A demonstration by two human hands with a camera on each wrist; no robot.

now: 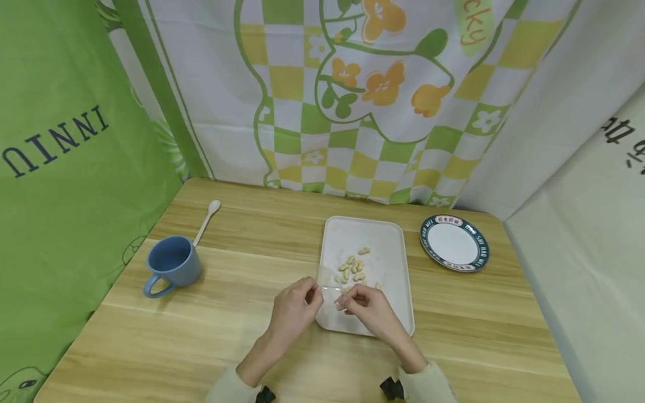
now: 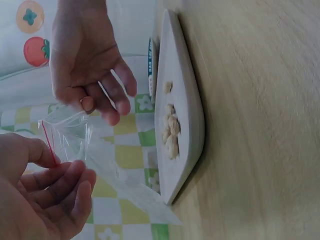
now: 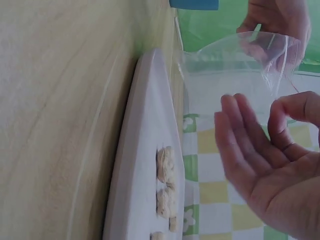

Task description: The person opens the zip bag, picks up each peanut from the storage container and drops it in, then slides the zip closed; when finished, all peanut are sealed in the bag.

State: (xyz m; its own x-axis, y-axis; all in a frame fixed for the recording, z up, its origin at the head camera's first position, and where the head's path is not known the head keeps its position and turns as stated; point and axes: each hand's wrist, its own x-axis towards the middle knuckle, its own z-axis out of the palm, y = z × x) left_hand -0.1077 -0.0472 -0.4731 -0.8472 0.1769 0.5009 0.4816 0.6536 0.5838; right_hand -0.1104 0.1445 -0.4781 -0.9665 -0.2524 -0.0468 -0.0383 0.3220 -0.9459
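A clear zip bag (image 2: 70, 140) with a red line along its top hangs between the two hands, over the near end of a white tray (image 1: 398, 313). My left hand (image 1: 294, 308) pinches one side of the bag's top edge between thumb and fingers. On the other side, my right hand (image 1: 372, 309) pinches the edge with thumb and forefinger, its other fingers spread loosely. Several peanuts (image 1: 358, 266) in their shells lie on the tray, just beyond the hands. Nothing shows inside the bag.
To the left stands a blue mug (image 1: 187, 266), with a white spoon (image 1: 205, 223) lying behind it. A plate (image 1: 453, 243) with a dark patterned rim sits right of the tray. Printed cloths (image 1: 287, 151) hang along the table's back and sides.
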